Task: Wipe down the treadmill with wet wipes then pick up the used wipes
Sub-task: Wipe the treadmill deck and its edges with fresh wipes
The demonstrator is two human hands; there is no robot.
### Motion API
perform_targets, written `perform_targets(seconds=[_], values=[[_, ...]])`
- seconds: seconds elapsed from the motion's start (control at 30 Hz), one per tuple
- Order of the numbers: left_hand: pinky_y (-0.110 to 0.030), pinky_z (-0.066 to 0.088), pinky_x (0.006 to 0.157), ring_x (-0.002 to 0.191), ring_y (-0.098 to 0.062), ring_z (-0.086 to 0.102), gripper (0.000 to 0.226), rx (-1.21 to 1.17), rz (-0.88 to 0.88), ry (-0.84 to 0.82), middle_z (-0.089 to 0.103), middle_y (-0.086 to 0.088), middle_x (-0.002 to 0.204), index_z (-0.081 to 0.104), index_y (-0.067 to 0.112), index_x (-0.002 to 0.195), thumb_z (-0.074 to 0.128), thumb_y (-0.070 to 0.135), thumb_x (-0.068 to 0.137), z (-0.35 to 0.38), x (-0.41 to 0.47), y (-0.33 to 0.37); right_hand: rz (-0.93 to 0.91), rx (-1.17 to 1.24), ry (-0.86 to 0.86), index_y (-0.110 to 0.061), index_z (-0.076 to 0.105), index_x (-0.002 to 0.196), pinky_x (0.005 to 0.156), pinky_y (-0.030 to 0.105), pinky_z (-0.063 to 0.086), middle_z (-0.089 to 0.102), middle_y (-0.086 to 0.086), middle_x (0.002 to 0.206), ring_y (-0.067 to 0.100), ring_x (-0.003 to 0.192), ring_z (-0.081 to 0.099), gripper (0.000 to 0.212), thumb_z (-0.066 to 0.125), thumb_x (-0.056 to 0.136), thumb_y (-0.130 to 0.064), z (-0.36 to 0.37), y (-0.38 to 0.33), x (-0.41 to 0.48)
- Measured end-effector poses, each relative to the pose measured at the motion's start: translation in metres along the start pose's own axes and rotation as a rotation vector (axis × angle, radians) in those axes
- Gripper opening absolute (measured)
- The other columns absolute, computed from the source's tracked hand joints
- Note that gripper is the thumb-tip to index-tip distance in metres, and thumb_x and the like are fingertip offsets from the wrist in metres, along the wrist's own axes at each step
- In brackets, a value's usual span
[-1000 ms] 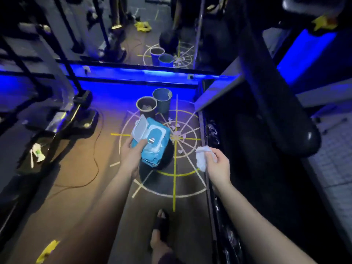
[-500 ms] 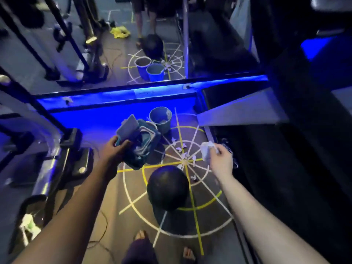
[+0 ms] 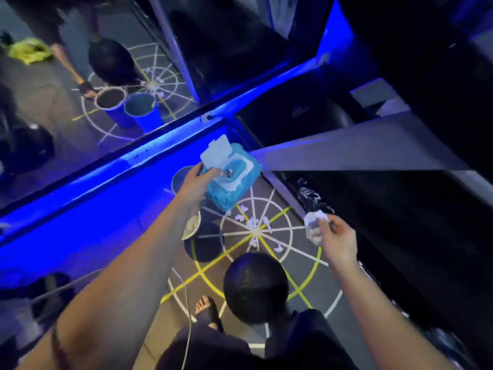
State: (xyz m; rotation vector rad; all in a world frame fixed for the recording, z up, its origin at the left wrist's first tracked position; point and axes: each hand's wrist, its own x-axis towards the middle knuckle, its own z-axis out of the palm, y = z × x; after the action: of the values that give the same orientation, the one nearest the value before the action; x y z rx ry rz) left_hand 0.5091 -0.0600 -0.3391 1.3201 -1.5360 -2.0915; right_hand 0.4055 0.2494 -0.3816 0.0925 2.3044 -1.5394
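Observation:
My left hand point(image 3: 196, 184) grips a blue pack of wet wipes point(image 3: 230, 174) with its lid flipped open, held out over the floor near the treadmill's front corner. A crumpled white wipe point(image 3: 313, 226) is pinched in my right hand point(image 3: 337, 243), right beside the treadmill's dark side rail point(image 3: 306, 193). The black treadmill point(image 3: 400, 222) fills the right side, with its grey sloped arm point(image 3: 360, 153) above. Several small crumpled used wipes point(image 3: 253, 225) lie on the floor at the centre of a taped circle.
A black medicine ball point(image 3: 256, 288) sits on the floor between my arms. Two buckets point(image 3: 190, 228) are partly hidden under my left forearm. A blue-lit mirror edge point(image 3: 106, 188) runs along the left, reflecting buckets and ball. My sandalled foot point(image 3: 209, 312) stands below.
The view has swung and tilted. My left hand carried the wipes pack forward and right, toward the treadmill corner. My right hand keeps its wipe and sits by the side rail.

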Motion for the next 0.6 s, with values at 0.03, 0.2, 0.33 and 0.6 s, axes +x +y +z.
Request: perform_targets(seconds=[0.03,0.2,0.33,0.6], values=[[-0.032,0.063,0.077,0.098,-0.024,0.075,0.04,0.023,-0.004,-0.041,0.076,-0.006,0.12,0.064,0.015,0.131,0.074,0.017,0.092,0.009,0.013,0.012,0.012,-0.011,0.021,-0.013,0.071,0.08,0.055,0.025,0.046,0.066,-0.003,0.063,0.005,0.051,0.056,0.021,0.059,0.097,-0.015,0.0,-0.007,0.002],[-0.043,0.057,0.095,0.108,-0.029,0.073,0.037,-0.047,-0.055,-0.045,0.074,-0.012,0.127,0.063,0.012,0.133,0.07,0.013,0.097,0.045,0.048,0.022,0.051,-0.039,0.057,-0.027,0.074,0.08,0.069,0.038,0.052,0.071,-0.001,0.067,0.016,0.062,0.066,0.016,0.062,0.09,-0.03,0.003,-0.024,0.042],[-0.054,0.055,0.105,0.11,-0.032,0.074,0.036,-0.055,-0.058,0.027,0.076,-0.01,0.121,0.066,0.013,0.129,0.074,0.013,0.094,0.068,0.079,0.016,-0.023,-0.089,-0.012,-0.025,0.073,0.084,0.074,0.048,0.057,0.073,0.003,0.071,0.023,0.069,0.069,0.015,0.061,0.088,-0.033,0.014,-0.035,0.111],[-0.034,0.062,0.072,0.093,-0.03,0.077,0.035,-0.115,-0.124,0.049,0.078,-0.015,0.113,0.067,0.009,0.126,0.075,0.019,0.094,0.076,0.143,0.03,0.029,-0.286,-0.082,-0.032,0.075,0.09,0.074,0.04,0.058,0.073,-0.001,0.071,0.023,0.071,0.07,0.022,0.053,0.085,-0.035,0.035,-0.053,0.175]])
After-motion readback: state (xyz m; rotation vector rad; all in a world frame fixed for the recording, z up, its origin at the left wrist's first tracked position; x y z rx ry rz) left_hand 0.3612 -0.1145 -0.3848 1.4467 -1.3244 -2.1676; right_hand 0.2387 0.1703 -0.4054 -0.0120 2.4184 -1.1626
